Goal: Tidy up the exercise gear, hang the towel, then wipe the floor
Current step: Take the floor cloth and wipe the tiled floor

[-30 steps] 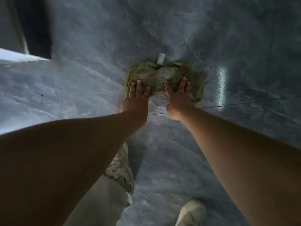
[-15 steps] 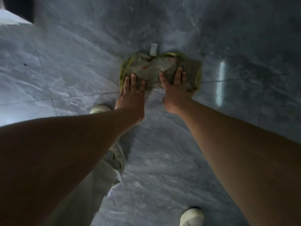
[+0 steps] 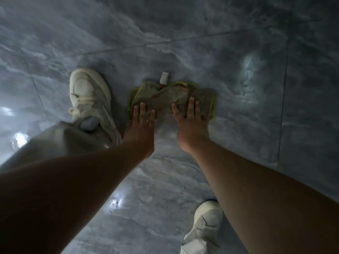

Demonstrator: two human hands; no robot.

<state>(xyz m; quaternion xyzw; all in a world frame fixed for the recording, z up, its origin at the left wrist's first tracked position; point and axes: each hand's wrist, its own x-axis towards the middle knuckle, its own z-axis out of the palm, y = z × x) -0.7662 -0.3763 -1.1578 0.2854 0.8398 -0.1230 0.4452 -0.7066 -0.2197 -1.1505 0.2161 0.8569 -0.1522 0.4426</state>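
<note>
Grey floor (image 3: 247,153): shoe (image 3: 89,96) beside cloth (image 3: 165,99) under hands (image 3: 141,130) (image 3: 191,130).

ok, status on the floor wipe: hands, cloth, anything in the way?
Left hand and right hand both flat, pressing the cloth. Cloth bunched on the grey floor. Left shoe close beside its left edge, not touching.

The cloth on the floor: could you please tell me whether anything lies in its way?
The left hand and right hand press the cloth. The floor beyond it looks bare; only a shoe stands close on its left, where a leftward wipe might meet it.
</note>
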